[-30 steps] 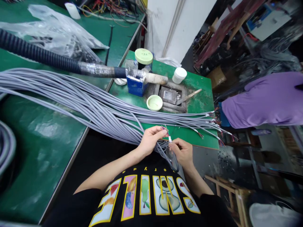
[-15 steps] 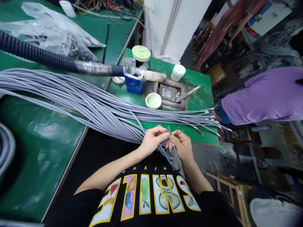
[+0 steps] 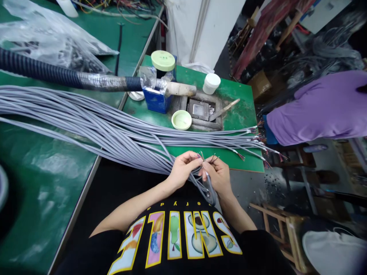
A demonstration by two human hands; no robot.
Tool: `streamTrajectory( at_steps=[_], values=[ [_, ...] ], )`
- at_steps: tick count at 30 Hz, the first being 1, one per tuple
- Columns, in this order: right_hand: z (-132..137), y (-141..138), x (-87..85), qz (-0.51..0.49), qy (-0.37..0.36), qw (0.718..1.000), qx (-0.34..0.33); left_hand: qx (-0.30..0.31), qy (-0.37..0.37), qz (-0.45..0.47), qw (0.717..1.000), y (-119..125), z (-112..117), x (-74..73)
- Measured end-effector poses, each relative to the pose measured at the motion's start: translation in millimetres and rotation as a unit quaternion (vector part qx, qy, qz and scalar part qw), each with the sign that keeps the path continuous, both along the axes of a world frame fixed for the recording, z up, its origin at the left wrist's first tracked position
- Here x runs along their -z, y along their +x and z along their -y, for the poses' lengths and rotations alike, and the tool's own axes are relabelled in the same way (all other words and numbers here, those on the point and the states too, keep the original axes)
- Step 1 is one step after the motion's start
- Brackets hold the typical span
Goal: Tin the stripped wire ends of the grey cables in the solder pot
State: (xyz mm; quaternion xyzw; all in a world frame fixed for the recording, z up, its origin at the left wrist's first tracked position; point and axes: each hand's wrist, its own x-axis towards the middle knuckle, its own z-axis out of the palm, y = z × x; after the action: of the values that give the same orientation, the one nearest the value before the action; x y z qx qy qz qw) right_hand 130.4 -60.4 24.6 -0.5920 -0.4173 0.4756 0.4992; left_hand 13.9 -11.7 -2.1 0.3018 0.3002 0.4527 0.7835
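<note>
Thin coloured wires point(image 3: 202, 156) fan out from the stripped end of a grey cable point(image 3: 211, 187). My left hand point(image 3: 185, 166) pinches some of these wires between thumb and forefinger. Close against it, my right hand point(image 3: 217, 173) grips the cable near its end, and a few dark wire tips stick up past its fingers. The cable loops down in front of my shirt. Just behind my hands runs a thick bundle of grey cables point(image 3: 129, 131), whose stripped ends point(image 3: 259, 143) lie at the right edge of the green table point(image 3: 243, 99).
A soldering pot point(image 3: 199, 110) with a flat scraper point(image 3: 225, 110) is set in the table. Around it are a shallow pale dish point(image 3: 181, 120), a white tub point(image 3: 211, 83), a blue box point(image 3: 157, 100) and a ribbed hose point(image 3: 69, 78). A person in purple point(image 3: 318, 109) is at right.
The view has shifted slightly, so the table things sit a little further left. My hands keep nearly the same hold on the wires and cable.
</note>
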Motion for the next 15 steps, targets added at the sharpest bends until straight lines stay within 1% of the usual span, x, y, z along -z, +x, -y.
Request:
streamTrajectory(
  at_steps=[5,11,15],
  values=[
    [-6.6,-1.8,3.2,0.02,0.013,1.0,-0.012,-0.022,0.008,-0.009,1.0,-4.8,-2.6,0.9],
    [-14.4,-6.6,5.4,0.083,0.052,0.995,0.007,-0.048,0.033,-0.044,0.997,-12.0,-6.8,-2.0],
    [-15.6,-7.6,2.9,0.124,0.066,0.99,0.017,-0.057,0.054,-0.065,0.995,-12.8,-8.6,-0.5]
  ],
)
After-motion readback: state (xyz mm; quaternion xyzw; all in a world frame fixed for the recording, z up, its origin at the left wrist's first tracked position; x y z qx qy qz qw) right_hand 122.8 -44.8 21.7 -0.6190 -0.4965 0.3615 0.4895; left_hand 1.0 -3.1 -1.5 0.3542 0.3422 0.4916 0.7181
